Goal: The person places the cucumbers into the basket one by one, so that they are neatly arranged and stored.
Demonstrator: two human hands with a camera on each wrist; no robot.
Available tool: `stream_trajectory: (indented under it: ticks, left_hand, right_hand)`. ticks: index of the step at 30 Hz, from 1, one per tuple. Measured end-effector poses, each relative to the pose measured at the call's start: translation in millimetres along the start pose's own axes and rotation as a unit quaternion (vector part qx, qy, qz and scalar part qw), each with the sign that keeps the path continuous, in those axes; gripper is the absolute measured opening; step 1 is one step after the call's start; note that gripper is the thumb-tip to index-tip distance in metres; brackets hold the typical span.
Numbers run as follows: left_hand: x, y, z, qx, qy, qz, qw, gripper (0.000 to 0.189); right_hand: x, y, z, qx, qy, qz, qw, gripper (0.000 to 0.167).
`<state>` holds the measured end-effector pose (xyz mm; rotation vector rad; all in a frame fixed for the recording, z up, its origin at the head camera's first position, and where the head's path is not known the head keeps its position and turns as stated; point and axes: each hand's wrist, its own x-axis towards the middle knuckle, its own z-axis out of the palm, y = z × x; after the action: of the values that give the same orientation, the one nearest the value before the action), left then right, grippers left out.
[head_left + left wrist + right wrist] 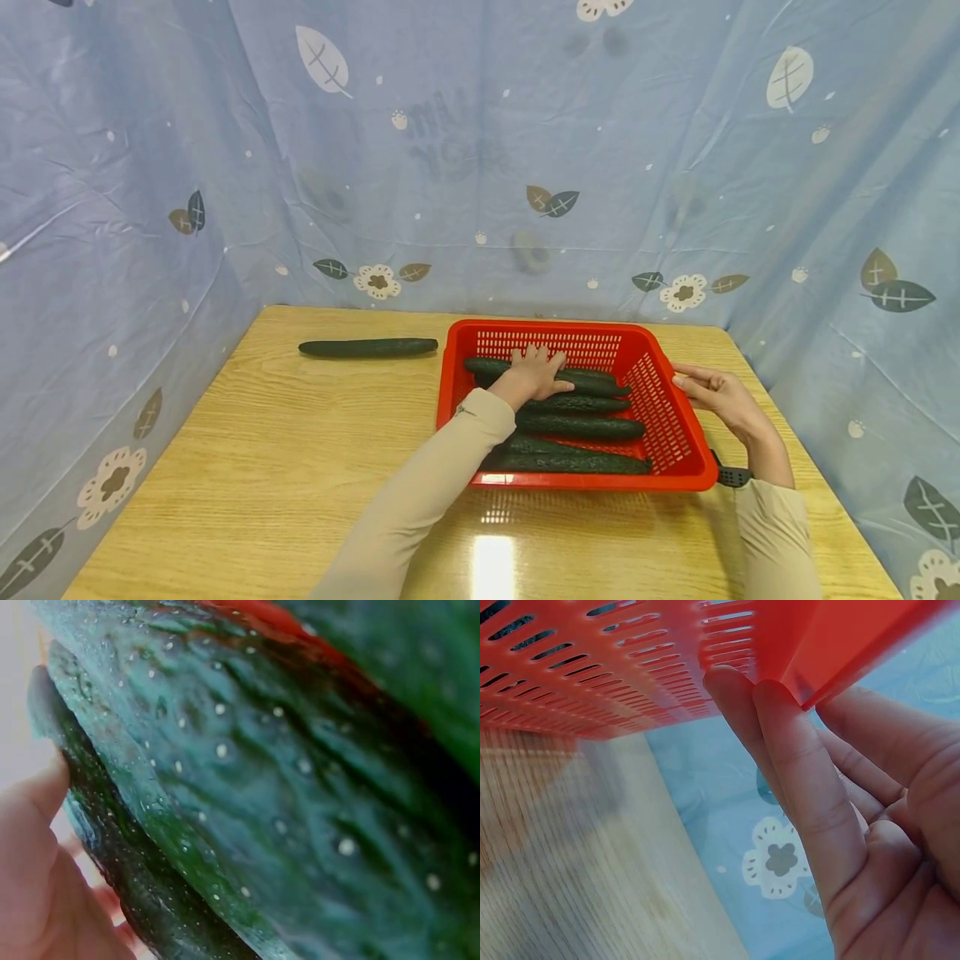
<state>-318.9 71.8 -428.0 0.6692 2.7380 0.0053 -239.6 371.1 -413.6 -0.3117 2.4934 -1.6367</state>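
Observation:
A red slotted plastic basket (577,481) holds several dark green cucumbers (581,427) lying lengthwise. My left hand (534,379) reaches inside, its fingers over a cucumber (596,384) near the back wall and its thumb on the near side. Close up in the left wrist view, thumb and fingers hold that cucumber (120,832) from both sides, while another bumpy cucumber (247,772) fills the middle. At the basket's right side, my right hand (723,400) pinches the rim between thumb and fingers, with the fingertips (780,701) under its lip in the right wrist view.
One cucumber (367,347) lies alone on the wooden table (300,467), left of the basket near the back edge. A blue patterned curtain (465,167) encloses the table at the back and both sides. A black strap (732,476) shows by the right wrist.

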Motion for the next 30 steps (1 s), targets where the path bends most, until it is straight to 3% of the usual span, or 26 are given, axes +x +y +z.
stream_trajectory:
  ticks: [5,11,23,30]
  left_hand:
    - [-14.4,0.4,-7.9,0.037,0.012,0.016,0.9991,0.055]
    - [-18.2,2.5,-13.5,0.075,0.019,0.027,0.9967,0.063]
    - [-27.3,0.5,-25.9,0.069,0.038,0.05,0.9956,0.059]
    - [-38.2,-3.6,-32.3,0.083,0.057,0.057,0.9933,0.067]
  right_hand:
    - [1.2,0.5,0.2,-0.012,0.006,0.003,0.9999,0.056]
    - [2.6,1.0,-0.9,-0.002,0.006,0.001,1.0,0.054]
    - [0.8,1.2,-2.3,-0.005,0.008,0.007,0.9999,0.056]
    - [0.9,1.5,-1.8,0.001,0.009,-0.001,1.0,0.054]
